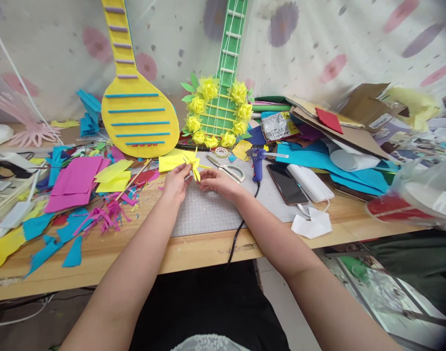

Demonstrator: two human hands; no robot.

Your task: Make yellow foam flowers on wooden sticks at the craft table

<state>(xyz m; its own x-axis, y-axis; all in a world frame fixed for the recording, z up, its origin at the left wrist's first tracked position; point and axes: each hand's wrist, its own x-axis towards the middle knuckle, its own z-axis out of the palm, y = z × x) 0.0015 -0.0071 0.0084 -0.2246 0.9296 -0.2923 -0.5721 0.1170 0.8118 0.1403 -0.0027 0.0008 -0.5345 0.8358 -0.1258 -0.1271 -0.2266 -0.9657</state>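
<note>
My left hand (177,183) pinches a yellow paper flower (194,166) with loose, spiky petals, just above the grey cutting mat (204,209). From the other side, the curled fingertips of my right hand (218,182) meet the flower's lower petals; their exact grip is partly hidden. Behind the flower lies a folded piece of yellow paper (172,160). Light-handled scissors (228,168) rest past my right hand, and a blue hot glue gun (257,165) stands to their right.
At the back lean a yellow cardboard instrument (140,112) and a green one (223,109) ringed with yellow flowers. Coloured paper scraps (76,183) crowd the left. A phone (287,183), a white power bank (310,183) and stacked paper (333,165) occupy the right. The glue gun's cord (241,226) crosses the table edge.
</note>
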